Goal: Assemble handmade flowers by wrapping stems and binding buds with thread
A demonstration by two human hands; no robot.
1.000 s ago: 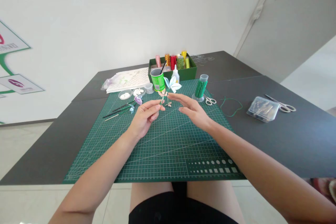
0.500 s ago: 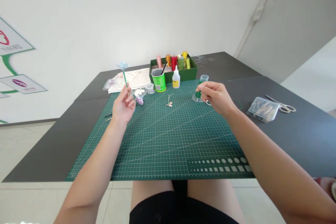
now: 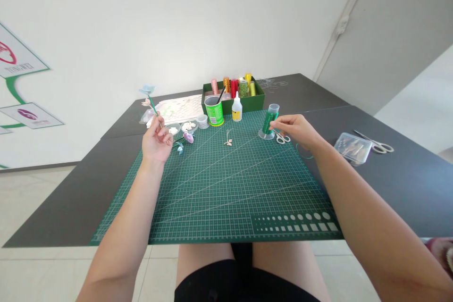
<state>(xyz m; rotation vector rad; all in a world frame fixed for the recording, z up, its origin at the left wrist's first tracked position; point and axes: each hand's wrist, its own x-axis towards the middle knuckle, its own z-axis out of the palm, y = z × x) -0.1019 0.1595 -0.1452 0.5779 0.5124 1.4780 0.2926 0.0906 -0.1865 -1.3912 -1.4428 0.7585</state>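
My left hand pinches the green stem of an artificial flower with pale blue petals, held upright and tilted left. A small pale pink bloom shows beside that stem. My right hand has its fingertips pinched together just right of a spool of green thread, which stands upright on the mat. Anything between those fingertips is too thin to make out. White-handled small scissors lie by the spool. Below my left hand's fingers rest a purple flower and a small blue one.
The green cutting mat bears a small cream sprig, a glue bottle, a green can and small dishes. Behind stands a box of thread spools. Rightward lie a clear case and larger scissors.
My left hand has moved left and slightly down with the blue flower. My right hand has shifted right, uncovering the green spool and the small scissors.
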